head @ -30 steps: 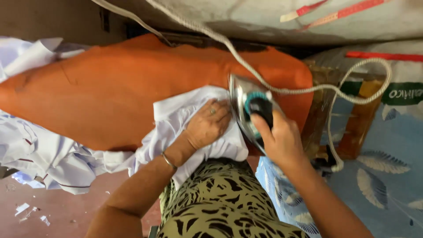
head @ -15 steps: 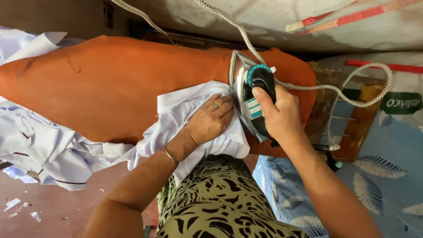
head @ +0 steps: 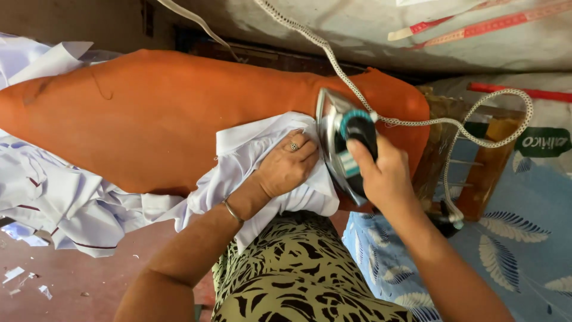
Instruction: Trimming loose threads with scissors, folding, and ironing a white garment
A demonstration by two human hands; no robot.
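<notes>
A: Nearest the camera, what do you see?

B: A lap in a black-and-cream patterned dress [head: 298,274], and two bare forearms reaching away from it. The left hand [head: 286,167] lies flat, fingers together, pressing on a white garment [head: 262,161]. It grips nothing; it only pins the cloth down.

A: And the right?

B: The right hand [head: 387,179] is wrapped around the dark handle of an iron [head: 342,143], fingers closed on it. The iron sits at the right edge of the white garment, just beside the left hand's fingertips, its metal body tilted toward the cloth.

A: Where does the garment lie?

B: Its bunched end rests on an orange padded board [head: 149,119], near the board's right end. The rest trails off the near edge and down to the left in a loose heap [head: 65,203].

A: So how far along is the pressing, by your reckoning?

B: Early or midway, I'd judge. Only the small part under the hand looks flattened; it still shows folds, and the hanging heap is rumpled.

A: Anything beyond?

B: The iron's braided cord [head: 453,122] loops right, above a blue leaf-print cloth [head: 524,238]. Farther back a pale wall with red tape measures [head: 476,24].
</notes>
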